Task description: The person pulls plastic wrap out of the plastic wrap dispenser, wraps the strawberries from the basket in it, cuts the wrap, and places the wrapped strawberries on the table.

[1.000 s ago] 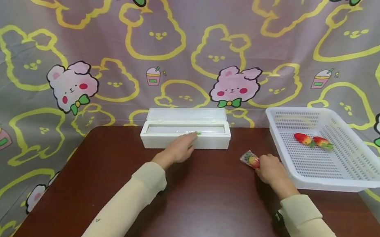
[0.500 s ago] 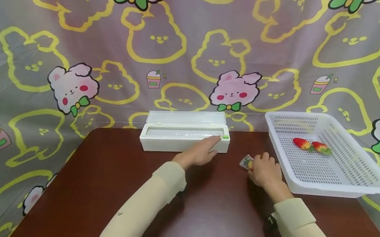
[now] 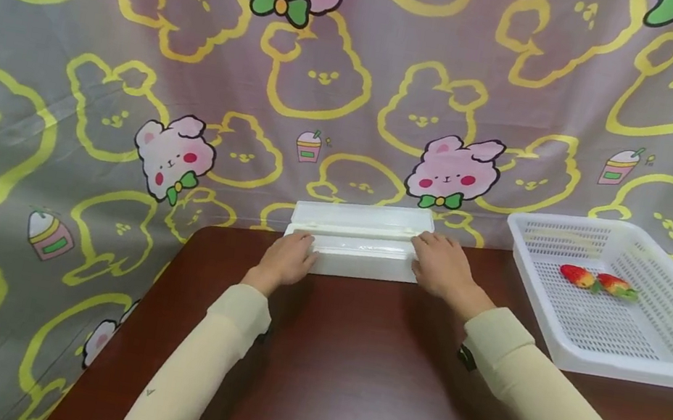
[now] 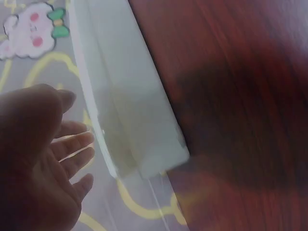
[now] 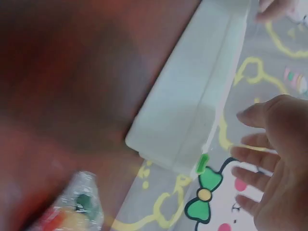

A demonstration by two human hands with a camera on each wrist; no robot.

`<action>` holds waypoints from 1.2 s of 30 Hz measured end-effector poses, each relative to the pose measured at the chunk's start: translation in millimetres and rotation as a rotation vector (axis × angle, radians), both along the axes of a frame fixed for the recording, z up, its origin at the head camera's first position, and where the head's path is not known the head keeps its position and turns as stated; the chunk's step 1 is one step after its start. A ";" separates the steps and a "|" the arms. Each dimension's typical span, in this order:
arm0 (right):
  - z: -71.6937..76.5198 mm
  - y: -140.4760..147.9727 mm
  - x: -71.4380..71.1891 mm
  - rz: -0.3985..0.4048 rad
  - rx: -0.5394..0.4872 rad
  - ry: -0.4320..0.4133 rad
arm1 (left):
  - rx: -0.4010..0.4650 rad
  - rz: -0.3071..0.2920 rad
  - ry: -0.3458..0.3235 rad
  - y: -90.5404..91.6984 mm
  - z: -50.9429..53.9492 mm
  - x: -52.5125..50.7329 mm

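Observation:
A long white cling film dispenser [image 3: 361,265] lies at the back of the table with its lid [image 3: 362,218] raised. Shiny clear film shows in its top slot. My left hand [image 3: 289,258] is at its left end and my right hand [image 3: 443,265] at its right end, fingers over the top edge. In the wrist views the fingers of both hands are spread and relaxed; whether they touch the dispenser I cannot tell. A green slider [image 5: 202,163] sits by the right end. A strawberry wrapped in clear film [image 5: 77,207] lies on the table in the right wrist view, hidden in the head view.
To the right stands a white perforated basket [image 3: 648,371] with two strawberries [image 3: 577,276] in it. A patterned curtain [image 3: 392,65] hangs right behind the brown table [image 3: 341,387].
My right hand has let go of the wrapped strawberry and moved left to the dispenser's right end. After sliding the green piece rightward, my left hand has gone back to the left end.

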State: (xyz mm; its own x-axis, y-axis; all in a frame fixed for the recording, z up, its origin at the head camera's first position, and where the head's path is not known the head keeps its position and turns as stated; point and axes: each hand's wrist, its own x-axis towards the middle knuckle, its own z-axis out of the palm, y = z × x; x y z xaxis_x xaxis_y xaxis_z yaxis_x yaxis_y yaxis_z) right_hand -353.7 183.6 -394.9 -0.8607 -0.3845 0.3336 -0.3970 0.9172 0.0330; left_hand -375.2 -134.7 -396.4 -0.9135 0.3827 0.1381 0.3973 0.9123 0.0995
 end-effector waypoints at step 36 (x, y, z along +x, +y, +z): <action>-4.8 14.9 -78.7 0.086 0.007 -0.050 | 0.134 -0.074 0.056 -20.9 -3.6 -66.6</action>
